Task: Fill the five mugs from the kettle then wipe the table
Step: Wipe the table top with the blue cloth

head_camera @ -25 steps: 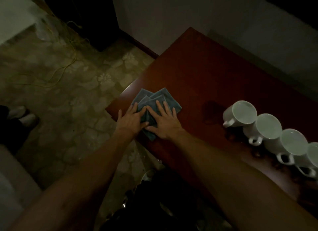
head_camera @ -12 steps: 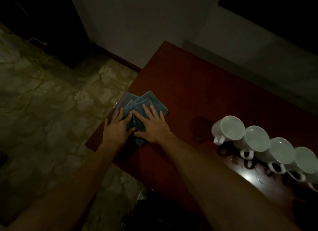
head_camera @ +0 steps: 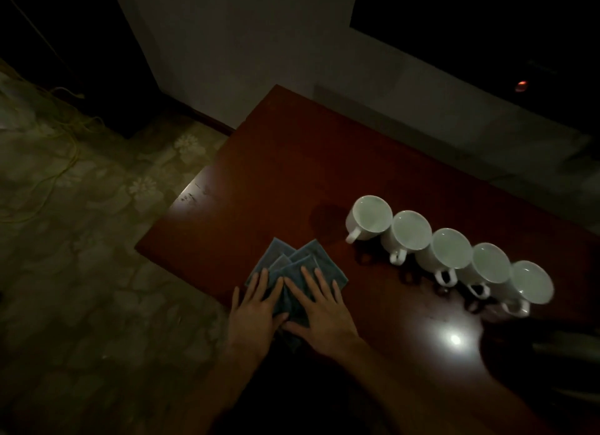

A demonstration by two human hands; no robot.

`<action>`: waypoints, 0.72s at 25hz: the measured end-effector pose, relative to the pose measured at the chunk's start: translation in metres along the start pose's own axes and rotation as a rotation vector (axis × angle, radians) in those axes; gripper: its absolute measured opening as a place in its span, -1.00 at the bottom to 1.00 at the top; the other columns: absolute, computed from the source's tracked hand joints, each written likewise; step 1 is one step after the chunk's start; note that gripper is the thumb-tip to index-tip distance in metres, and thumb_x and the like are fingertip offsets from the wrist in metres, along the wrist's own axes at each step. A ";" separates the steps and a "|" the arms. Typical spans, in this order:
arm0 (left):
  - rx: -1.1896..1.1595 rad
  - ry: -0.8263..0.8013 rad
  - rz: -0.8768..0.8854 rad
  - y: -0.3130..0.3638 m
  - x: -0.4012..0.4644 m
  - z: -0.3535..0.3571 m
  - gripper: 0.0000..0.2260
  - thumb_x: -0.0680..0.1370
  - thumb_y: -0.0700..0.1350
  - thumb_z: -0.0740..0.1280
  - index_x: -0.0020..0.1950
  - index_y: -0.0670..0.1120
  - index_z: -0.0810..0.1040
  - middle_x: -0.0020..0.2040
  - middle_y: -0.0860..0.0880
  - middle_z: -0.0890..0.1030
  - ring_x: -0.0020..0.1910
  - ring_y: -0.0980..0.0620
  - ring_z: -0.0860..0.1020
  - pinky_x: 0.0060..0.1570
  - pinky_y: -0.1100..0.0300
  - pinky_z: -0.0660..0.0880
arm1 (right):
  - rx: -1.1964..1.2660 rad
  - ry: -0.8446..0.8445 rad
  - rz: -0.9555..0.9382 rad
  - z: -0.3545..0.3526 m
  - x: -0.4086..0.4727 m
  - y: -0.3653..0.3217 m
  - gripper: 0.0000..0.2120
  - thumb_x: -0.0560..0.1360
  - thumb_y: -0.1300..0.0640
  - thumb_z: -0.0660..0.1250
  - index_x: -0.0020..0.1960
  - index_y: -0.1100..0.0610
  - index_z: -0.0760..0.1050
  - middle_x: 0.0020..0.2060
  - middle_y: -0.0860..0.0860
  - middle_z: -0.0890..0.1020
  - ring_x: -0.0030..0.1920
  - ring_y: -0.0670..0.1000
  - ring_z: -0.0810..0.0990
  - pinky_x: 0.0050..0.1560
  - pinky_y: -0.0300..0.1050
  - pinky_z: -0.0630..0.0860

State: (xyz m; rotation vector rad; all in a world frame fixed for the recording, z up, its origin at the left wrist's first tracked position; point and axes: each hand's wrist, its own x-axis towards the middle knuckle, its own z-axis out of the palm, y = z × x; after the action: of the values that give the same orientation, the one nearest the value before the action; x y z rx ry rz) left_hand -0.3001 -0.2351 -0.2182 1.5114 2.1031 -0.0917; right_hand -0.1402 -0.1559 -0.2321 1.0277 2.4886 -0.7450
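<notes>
Two hands press flat, fingers spread, on a folded blue cloth [head_camera: 293, 275] at the table's near edge: left hand [head_camera: 255, 311] beside right hand [head_camera: 319, 308], neither gripping. Vs 1 s ago, cloth has slid along the table [head_camera: 292, 162] toward the mugs, so wiping is underway. Beyond the cloth, to its right, five white mugs [head_camera: 451, 253] in a touching row. Kettle not in view.

No readable text, label, brand, number or sign anywhere in the head view. Five white mugs [head_camera: 448, 246] at 3 o'clock plain, no print on the sides that show; blue cloth [head_camera: 297, 266] near 6 o'clock unmarked, no tag seen. Dim light throughout; small orange glow [head_camera: 521, 85] at 1 o'clock too blurred to read as an indicator or figure.
</notes>
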 end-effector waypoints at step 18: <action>0.313 -0.223 0.678 0.360 -0.057 0.132 -0.38 0.65 0.15 0.15 0.63 0.05 -0.05 0.64 -0.06 -0.15 0.61 -0.06 -0.19 0.52 -0.18 -0.20 | 0.309 0.213 0.650 0.099 -0.324 0.229 -0.22 0.54 -0.50 0.05 0.55 -0.42 -0.36 0.57 -0.24 -0.35 0.58 -0.08 -0.42 0.59 0.08 -0.29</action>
State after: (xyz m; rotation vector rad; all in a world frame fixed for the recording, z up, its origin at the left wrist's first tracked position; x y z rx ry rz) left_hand 0.0855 -0.1992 -0.2137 2.2054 1.3595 -0.3296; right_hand 0.2570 -0.2539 -0.2281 1.9794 2.0110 -0.8413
